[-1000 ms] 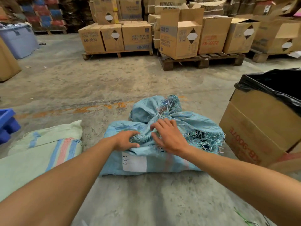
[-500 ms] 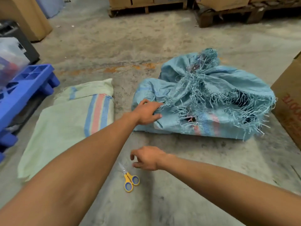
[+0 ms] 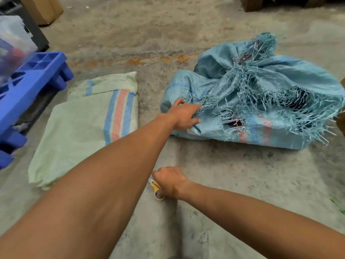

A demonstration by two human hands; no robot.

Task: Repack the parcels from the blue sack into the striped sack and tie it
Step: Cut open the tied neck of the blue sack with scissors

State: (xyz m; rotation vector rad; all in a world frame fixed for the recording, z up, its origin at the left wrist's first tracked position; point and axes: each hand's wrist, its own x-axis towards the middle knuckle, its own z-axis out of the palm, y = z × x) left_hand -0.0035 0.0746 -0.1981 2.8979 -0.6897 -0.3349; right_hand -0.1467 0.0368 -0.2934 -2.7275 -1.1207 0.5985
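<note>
The blue woven sack (image 3: 261, 101) lies full and knotted on the concrete floor at the right, its fabric torn and frayed. My left hand (image 3: 183, 114) rests on its near left corner, fingers spread on the cloth. The pale green striped sack (image 3: 89, 124) lies flat and folded to the left, with a blue and red band. Close to me, my right hand (image 3: 169, 181) curls down over yellow-handled scissors (image 3: 156, 189) lying on the floor; only a handle loop and a bit of blade show.
A blue plastic pallet (image 3: 31, 85) stands at the left edge with a clear bag of items above it. A cardboard box corner (image 3: 342, 116) touches the blue sack's right side. Wooden pallets sit at the far top.
My right hand left the blue sack's knot and came down to the scissors on the floor. My left hand slid to the sack's left corner. The view dropped toward the floor.
</note>
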